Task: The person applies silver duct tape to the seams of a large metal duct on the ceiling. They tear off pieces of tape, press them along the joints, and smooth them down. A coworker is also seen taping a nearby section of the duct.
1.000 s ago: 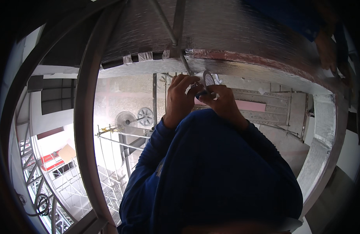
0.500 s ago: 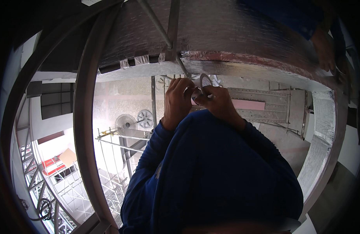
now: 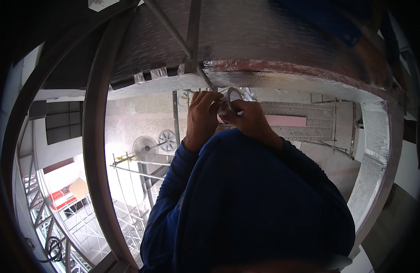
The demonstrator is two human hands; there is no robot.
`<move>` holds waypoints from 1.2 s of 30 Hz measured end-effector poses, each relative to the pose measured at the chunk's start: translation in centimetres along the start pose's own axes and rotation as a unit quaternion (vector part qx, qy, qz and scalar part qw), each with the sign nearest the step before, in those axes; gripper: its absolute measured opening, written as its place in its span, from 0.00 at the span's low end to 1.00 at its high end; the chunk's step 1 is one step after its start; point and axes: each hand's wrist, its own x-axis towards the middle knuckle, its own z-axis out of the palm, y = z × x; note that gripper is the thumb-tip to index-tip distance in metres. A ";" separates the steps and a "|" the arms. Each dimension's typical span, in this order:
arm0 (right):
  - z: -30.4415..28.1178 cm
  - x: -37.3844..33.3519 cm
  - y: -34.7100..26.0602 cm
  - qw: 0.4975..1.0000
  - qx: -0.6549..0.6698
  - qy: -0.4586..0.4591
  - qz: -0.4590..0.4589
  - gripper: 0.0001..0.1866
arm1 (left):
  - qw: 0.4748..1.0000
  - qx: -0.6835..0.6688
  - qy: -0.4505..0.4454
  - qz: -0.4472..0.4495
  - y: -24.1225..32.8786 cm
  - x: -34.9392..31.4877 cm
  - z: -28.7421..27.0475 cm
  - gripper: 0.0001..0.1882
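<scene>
Roll of tape [image 3: 230, 94], upper middle of the frame
The right hand [image 3: 250, 119] grips it; the left hand [image 3: 202, 117] curls alongside, hold unclear from here.

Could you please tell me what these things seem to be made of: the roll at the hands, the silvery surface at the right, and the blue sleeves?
Roll: perhaps paper or plastic tape; the ring looks pale and smooth, but is partly hidden.
Silvery surface: probably foil, being shiny and wrinkled.
Blue sleeves: woven or knitted fabric, apparently matt, with soft folds.
</scene>
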 end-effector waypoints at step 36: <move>0.6 0.3 6.0 0.943 0.268 0.113 0.164 0.23 | 0.984 0.063 -0.033 0.161 1.0 -0.5 3.6 0.05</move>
